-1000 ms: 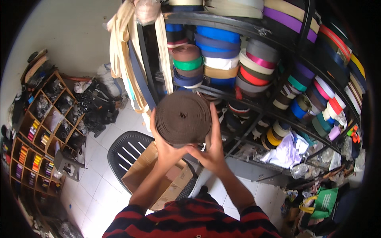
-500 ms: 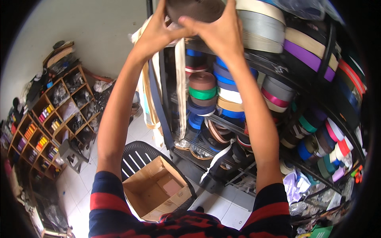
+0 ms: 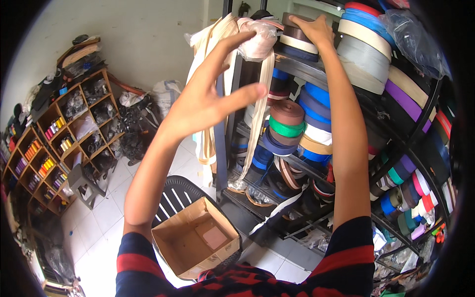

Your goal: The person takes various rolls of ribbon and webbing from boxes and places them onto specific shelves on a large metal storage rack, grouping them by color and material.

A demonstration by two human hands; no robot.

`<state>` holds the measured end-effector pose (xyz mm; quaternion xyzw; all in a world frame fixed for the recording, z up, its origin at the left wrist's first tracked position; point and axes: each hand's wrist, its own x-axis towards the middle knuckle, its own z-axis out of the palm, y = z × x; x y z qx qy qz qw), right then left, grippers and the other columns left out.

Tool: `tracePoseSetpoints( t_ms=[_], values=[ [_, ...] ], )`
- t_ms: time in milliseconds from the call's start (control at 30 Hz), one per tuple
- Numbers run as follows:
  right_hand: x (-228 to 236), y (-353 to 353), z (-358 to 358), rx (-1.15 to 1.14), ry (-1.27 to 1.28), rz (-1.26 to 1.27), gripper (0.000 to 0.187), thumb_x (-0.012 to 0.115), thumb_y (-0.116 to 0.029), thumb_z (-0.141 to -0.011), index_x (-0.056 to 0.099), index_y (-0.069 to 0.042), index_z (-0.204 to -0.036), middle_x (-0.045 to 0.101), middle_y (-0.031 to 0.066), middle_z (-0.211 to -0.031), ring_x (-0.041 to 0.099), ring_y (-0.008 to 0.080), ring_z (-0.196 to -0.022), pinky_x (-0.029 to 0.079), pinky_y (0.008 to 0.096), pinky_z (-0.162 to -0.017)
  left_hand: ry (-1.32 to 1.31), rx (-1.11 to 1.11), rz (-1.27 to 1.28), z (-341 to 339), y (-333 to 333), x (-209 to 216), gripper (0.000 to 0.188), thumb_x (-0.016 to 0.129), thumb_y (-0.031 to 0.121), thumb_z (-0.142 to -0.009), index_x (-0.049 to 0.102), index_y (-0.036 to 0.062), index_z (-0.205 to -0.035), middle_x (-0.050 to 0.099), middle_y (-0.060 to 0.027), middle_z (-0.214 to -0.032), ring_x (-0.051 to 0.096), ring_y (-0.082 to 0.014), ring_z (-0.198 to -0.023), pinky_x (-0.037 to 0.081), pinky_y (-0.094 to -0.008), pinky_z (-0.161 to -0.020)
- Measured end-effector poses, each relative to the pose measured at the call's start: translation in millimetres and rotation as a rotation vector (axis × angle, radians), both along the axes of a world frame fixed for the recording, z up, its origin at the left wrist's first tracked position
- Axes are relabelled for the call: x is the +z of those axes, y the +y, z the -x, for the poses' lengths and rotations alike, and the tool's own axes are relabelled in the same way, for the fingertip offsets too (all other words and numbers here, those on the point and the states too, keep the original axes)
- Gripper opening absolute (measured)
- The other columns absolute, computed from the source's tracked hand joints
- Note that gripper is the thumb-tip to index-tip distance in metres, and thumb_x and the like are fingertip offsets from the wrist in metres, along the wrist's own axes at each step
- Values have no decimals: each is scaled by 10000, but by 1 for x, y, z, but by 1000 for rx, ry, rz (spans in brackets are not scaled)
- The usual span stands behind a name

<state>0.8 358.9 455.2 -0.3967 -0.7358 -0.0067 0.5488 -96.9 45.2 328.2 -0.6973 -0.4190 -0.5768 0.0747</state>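
Observation:
My right hand (image 3: 316, 32) reaches to the upper shelf of a black rack. Its thumb lies over a brown webbing roll (image 3: 296, 32), with the fingers at the roll's right side. That roll tops a stack with a white roll and a navy roll (image 3: 298, 52) under it. In front of the rack's left post, my left hand (image 3: 210, 101) is raised with fingers apart, holding nothing. Behind it hang long cream strips (image 3: 257, 119). By its fingertips sits a pale pink bundle in clear plastic (image 3: 260, 42); I cannot tell whether they touch.
Stacked white and grey rolls (image 3: 363, 54) stand right of my right hand. Lower shelves hold more rolls, including a brown one (image 3: 287, 113) above a green one. An open cardboard box (image 3: 173, 232) rests on a black chair (image 3: 180, 190). Thread spools fill a wooden cubby shelf (image 3: 69, 119).
The brown roll, earlier raised between both hands, now sits on the upper shelf's stack. My left hand has let go and moved down and left of it. The view has shifted slightly.

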Motion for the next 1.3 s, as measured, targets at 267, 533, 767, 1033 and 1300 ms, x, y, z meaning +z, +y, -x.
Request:
tracePoseSetpoints(
  t_ms=[267,533,767,1033,1300],
  values=[
    [-19,-29,11,-47,64,9,1166,780,-587,-596,269,84,-1401,471,326,-1298,436,420,-1252,373,424,-1041,-87,-121,-32,34,-23,-12,486,632,221,-864,509,-28,-1262,591,-167,-1213,530,-258,-1182,358,-401,-1043],
    [-7,-45,2,9,191,-271,1018,785,-558,-604,388,38,-1327,518,308,-1226,476,414,-1191,403,438,-991,212,231,-182,21,86,36,263,636,244,-845,683,33,-995,701,-72,-896,622,-176,-1015,444,-286,-901],
    [33,-96,-37,163,148,-523,758,800,-511,-611,489,-3,-1079,595,263,-1019,571,400,-980,452,442,-846,702,682,-323,-17,166,72,362,687,256,-728,615,-15,-956,626,-180,-1020,531,-348,-1063,379,-487,-934],
    [32,-104,-64,262,244,-596,715,807,-479,-621,513,18,-1042,633,255,-945,615,375,-929,470,424,-825,499,792,357,-38,219,112,737,636,617,-761,593,37,-1215,579,-245,-1213,506,-373,-1206,413,-466,-983],
    [16,-108,-68,403,364,-415,685,819,-436,-635,511,19,-1044,644,217,-924,634,318,-888,490,388,-790,216,634,185,-16,252,103,532,743,471,-727,698,-2,-966,675,-223,-969,651,-358,-936,505,-420,-833]
  ],
)
